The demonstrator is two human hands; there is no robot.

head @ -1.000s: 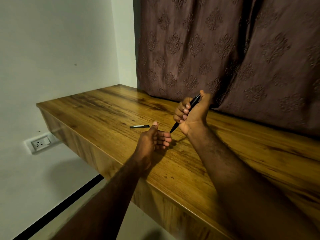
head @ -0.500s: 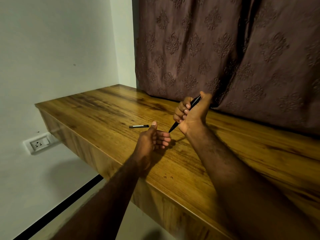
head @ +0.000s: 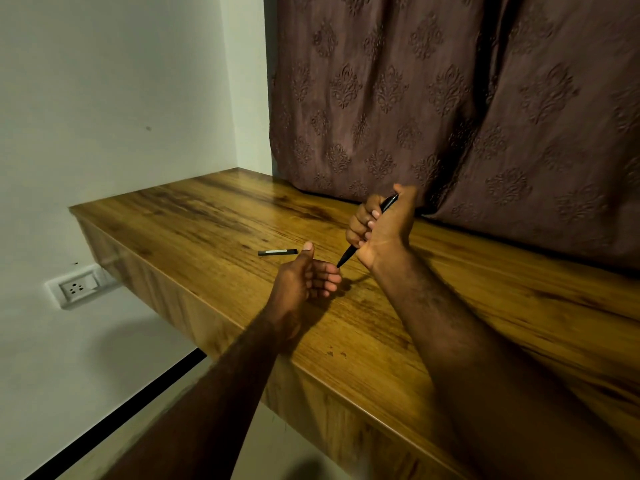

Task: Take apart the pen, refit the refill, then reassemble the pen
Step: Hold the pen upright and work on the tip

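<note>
My right hand (head: 382, 225) is wrapped around a black pen (head: 348, 255), held slanted above the wooden table (head: 450, 323) with its tip pointing down and left. My left hand (head: 304, 275) hovers just below that tip, thumb up and fingers loosely curled, holding nothing that I can see; its fingertips almost touch the pen tip. A short black pen part with a pale band (head: 277, 252) lies flat on the table to the left of both hands.
A brown patterned curtain (head: 450, 116) hangs along the table's far edge, right behind my right hand. A white wall (head: 121, 98) is at the left, with a wall socket (head: 78, 287) below the tabletop. The table's near edge runs diagonally under my forearms.
Both hands keep their pose. My left fingertips sit slightly closer to the pen tip than before. The loose pen part has not moved.
</note>
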